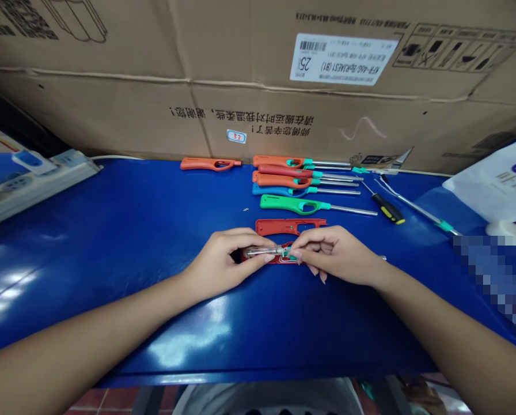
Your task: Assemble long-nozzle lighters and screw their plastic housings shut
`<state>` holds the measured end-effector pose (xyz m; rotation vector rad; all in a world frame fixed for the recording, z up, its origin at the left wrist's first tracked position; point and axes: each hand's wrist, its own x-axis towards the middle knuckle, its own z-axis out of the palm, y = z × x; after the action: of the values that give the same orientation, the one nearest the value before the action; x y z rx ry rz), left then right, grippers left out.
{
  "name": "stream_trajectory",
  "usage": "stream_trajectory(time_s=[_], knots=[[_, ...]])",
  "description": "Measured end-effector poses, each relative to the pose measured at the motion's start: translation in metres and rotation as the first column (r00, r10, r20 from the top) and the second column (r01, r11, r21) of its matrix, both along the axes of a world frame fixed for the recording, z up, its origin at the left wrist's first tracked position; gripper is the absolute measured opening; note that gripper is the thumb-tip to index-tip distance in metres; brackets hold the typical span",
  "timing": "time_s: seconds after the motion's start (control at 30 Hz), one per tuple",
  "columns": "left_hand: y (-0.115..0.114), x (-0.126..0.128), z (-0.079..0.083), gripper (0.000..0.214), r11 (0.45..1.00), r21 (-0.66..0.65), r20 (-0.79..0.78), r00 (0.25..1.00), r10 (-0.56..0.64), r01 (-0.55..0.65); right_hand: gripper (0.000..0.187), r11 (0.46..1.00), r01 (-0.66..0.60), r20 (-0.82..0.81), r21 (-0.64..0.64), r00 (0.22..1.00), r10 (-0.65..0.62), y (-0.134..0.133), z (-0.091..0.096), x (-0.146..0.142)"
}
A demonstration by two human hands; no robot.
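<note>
Between the thumb and fingers of my left hand [221,259] is the clear fuel tank [258,252] of a gas lighter. My right hand [338,253] pinches a small teal part [290,252] at the tank's right end. Both pieces lie over a red lighter shell half [273,261], which my fingers partly cover; a thin white wire loops beside the teal part. Just beyond my hands lies the other red shell half [275,227], its inside facing up.
Several assembled lighters, including a green lighter [284,203], lie beyond the shells. To their right are a screwdriver [387,208] and a loose metal lighter tube [417,210]. A cardboard box [132,109] walls the back. At left stands a power strip [37,181].
</note>
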<state>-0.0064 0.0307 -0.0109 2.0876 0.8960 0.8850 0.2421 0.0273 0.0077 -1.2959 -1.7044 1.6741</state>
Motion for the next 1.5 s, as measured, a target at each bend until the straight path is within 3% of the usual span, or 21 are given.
stream_trajectory(time_s=[1.5], knots=[[-0.0027,-0.0002,0.0033,0.017,0.999,0.032,-0.019,1.0,-0.008,0.009,0.028,0.996,-0.001,0.054,0.091,0.999,-0.004,-0.0019,-0.0038,0.0007]])
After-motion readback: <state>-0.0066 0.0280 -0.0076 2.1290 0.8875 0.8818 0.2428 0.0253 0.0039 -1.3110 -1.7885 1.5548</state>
